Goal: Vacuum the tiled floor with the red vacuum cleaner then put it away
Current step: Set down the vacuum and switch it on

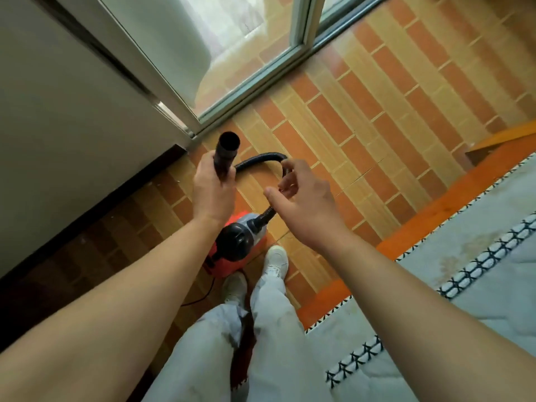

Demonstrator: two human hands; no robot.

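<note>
The red vacuum cleaner [232,245], with a black and grey top, stands on the orange and tan tiled floor [362,117] just ahead of my white shoes. Its black ribbed hose [258,159] arcs up from the body. My left hand [213,190] is closed around the black nozzle tube [226,155], whose open mouth points up. My right hand [301,201] hovers over the hose's bend, fingers curled loosely around it; whether they grip it is unclear.
A grey wall [58,126] with a dark skirting runs along the left. A sliding glass door and its metal track [261,74] lie ahead. A pale quilted bed with an orange frame [464,256] fills the right. A thin cord [200,297] trails behind the vacuum.
</note>
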